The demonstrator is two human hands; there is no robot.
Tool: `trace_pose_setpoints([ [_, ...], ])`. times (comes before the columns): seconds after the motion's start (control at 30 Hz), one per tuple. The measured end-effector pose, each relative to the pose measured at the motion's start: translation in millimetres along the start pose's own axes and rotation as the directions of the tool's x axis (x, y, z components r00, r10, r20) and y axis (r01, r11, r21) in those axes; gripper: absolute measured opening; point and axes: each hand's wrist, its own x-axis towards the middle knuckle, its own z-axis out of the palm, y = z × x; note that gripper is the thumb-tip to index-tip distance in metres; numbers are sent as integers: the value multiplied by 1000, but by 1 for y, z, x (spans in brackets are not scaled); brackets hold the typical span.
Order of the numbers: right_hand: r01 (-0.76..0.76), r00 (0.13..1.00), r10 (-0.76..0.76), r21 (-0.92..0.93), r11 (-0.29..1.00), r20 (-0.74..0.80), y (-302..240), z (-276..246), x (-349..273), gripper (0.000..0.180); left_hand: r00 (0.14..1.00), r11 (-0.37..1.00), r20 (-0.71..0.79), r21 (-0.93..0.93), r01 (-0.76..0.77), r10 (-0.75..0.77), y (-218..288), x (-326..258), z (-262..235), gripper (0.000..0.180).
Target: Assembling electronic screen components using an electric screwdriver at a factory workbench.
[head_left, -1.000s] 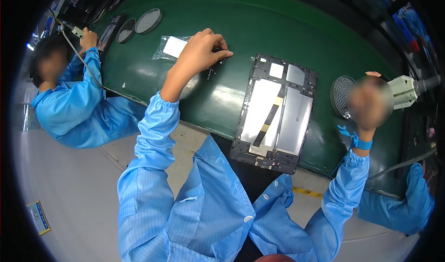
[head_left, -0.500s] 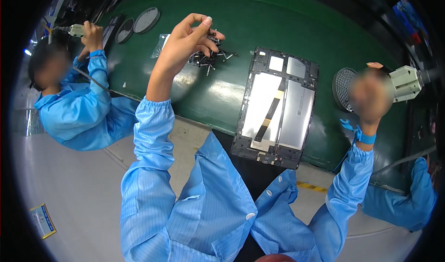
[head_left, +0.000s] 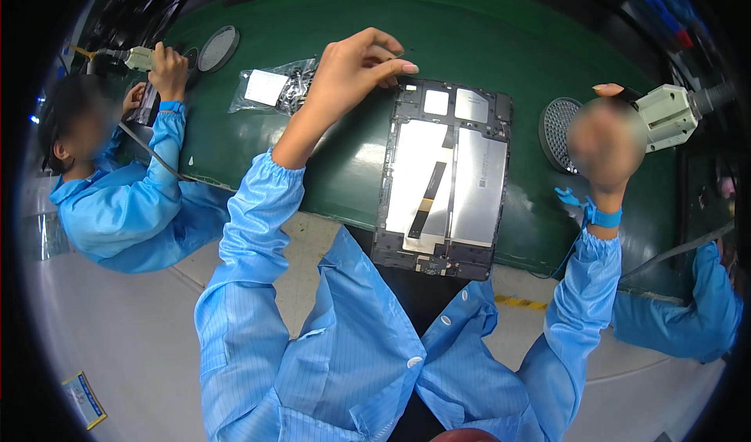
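Note:
An opened tablet (head_left: pixel 479 184) lies on the green table, its silver battery plates and a dark flex ribbon (head_left: pixel 429 199) exposed. At its upper left corner, my left hand (head_left: pixel 348 74) has thumb and fingers closed in a pinch; whatever is between them is too small to name. Out to the right, my right hand (head_left: pixel 606 145), largely blurred, is wrapped around a pale electric screwdriver (head_left: pixel 669 117), beside a round dish of small parts (head_left: pixel 554 133). Behind my left wrist, small black and silver parts (head_left: pixel 296 88) are partly hidden.
A clear plastic bag with a white label (head_left: pixel 266 88) lies left of my left hand. Another round dish (head_left: pixel 218 48) stands farther left. At the left a co-worker in a blue sleeve (head_left: pixel 149 192) holds a similar screwdriver (head_left: pixel 139 59). Another blue sleeve (head_left: pixel 673 317) shows at right.
My left hand has moved right from the pile of small parts to the tablet's upper corner, its fingers closing together. The right hand keeps its hold on the screwdriver. The view has shifted slightly.

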Motion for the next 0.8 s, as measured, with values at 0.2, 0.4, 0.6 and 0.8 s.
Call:
trace_pose_setpoints([
  [0.2, -6, 1000, 6, -7, 1000, -4, -1, 4, 1, 22, 996, 999, 87, 16, -32, 30, -17, 0, -12, 20],
  [0.4, 11, 1000, -11, -16, 1000, -3, -1, 3, 0, 23, 984, 997, 176, 76, 10, -23, -4, 2, -8, 22],
  [0.6, 19, 1000, -19, -21, 1000, 4, -2, 4, 0, 23, 982, 998, 177, -9, 68, -65, -16, 4, -4, 24],
  [0.8, 15, 1000, -15, -47, 999, -8, -4, 7, -1, 24, 984, 996, 154, 2, 84, -84, -16, 2, -5, 23],
])
